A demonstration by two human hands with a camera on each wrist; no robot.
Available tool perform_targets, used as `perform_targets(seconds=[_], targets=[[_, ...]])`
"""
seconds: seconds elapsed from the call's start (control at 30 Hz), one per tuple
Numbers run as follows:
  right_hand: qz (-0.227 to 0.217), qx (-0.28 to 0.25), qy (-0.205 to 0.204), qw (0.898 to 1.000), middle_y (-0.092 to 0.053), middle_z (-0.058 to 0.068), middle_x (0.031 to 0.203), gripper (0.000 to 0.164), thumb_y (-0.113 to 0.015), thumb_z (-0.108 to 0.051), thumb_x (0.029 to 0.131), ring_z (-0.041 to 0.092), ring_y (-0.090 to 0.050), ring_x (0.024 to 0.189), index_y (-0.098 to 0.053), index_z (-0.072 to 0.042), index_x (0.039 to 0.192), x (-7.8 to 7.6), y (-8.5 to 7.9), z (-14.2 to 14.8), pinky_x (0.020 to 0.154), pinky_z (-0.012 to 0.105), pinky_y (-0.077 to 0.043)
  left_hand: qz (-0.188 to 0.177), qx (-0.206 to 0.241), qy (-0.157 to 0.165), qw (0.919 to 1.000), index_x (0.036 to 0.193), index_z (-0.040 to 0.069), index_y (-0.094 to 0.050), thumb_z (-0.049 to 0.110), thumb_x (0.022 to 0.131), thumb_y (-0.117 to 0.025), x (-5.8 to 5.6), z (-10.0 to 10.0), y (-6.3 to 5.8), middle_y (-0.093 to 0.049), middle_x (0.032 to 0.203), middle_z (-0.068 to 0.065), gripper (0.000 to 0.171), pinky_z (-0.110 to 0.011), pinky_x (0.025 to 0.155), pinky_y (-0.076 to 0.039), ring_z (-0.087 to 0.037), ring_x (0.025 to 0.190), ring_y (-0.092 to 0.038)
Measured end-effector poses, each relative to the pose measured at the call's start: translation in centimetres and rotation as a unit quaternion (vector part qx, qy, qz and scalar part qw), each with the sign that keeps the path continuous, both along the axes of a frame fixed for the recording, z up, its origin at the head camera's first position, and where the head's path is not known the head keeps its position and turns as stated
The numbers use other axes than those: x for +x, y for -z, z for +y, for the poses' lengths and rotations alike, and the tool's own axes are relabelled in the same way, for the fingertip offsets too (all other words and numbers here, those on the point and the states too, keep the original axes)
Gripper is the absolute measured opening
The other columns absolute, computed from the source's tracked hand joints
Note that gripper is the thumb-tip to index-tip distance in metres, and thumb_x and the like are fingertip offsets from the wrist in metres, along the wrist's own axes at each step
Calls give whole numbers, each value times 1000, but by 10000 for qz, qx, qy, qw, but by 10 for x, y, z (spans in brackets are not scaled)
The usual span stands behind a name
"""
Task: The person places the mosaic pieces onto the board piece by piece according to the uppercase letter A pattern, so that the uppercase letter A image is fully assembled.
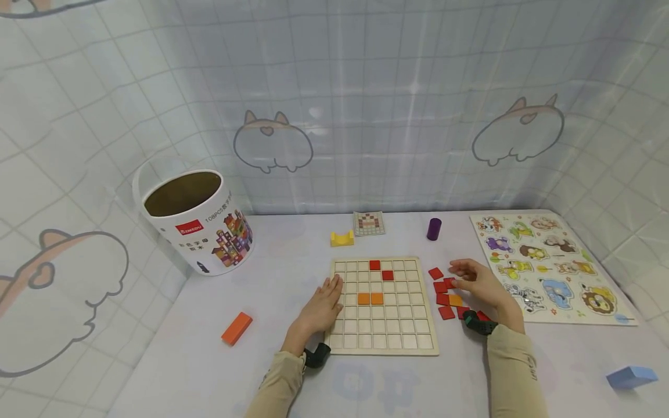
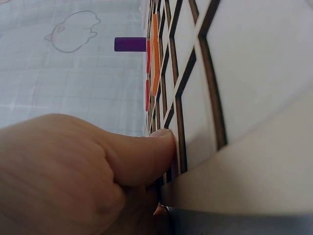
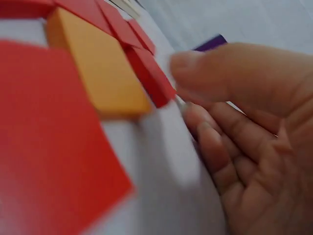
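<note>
A square wooden grid board (image 1: 397, 342) lies on the table. Two red tiles (image 1: 374, 265) and two orange tiles (image 1: 363, 299) sit in its cells. My left hand (image 1: 319, 307) rests at the board's left edge, fingers extended; in the left wrist view its thumb (image 2: 146, 154) touches the rim. To the right of the board, my right hand (image 1: 482, 284) is over a loose group of red tiles (image 1: 442, 299) with one orange tile (image 1: 455, 300) among them. Its thumb (image 3: 210, 71) and fingertips are beside a red tile (image 3: 149, 76), with no grip visible.
A small pattern card (image 1: 369, 223), a yellow block (image 1: 342, 238) and a purple cylinder (image 1: 434, 229) are behind the board. A white bucket (image 1: 193, 232) stands back left, an orange block (image 1: 237, 328) at left. An animal puzzle board (image 1: 554, 267) and blue block (image 1: 631, 377) are at right.
</note>
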State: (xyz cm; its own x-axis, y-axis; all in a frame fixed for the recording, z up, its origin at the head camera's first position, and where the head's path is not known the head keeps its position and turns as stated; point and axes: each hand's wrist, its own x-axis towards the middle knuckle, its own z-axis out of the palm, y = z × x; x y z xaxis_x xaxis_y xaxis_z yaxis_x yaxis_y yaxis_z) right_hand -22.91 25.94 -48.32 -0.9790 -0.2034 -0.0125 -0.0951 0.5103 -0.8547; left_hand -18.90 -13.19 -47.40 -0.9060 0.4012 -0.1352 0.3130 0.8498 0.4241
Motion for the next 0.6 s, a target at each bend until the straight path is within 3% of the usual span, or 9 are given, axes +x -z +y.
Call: perform_targets(seconds=[0.27,0.6], targets=[[56,196,-97,9997,-62,21,119,49,-72,-7,84,13,-54,98,-55,2,129,2,-3,1,79,14,-44,-7,2,-30,10000,151,-5,-22,13,101,-44,0,1,-1,-15,162,-19,58,-57,119,-18,-39,150,-12],[-42,459,461,9979,-63,16,105,41,-71,-6,83,15,-50,82,-59,2,121,-4,3,-7,65,17,-44,63,-17,48,10000,150,-7,-23,13,101,-44,1,0,-3,-17,161,-22,57,-57,119,-20,-40,149,-15]])
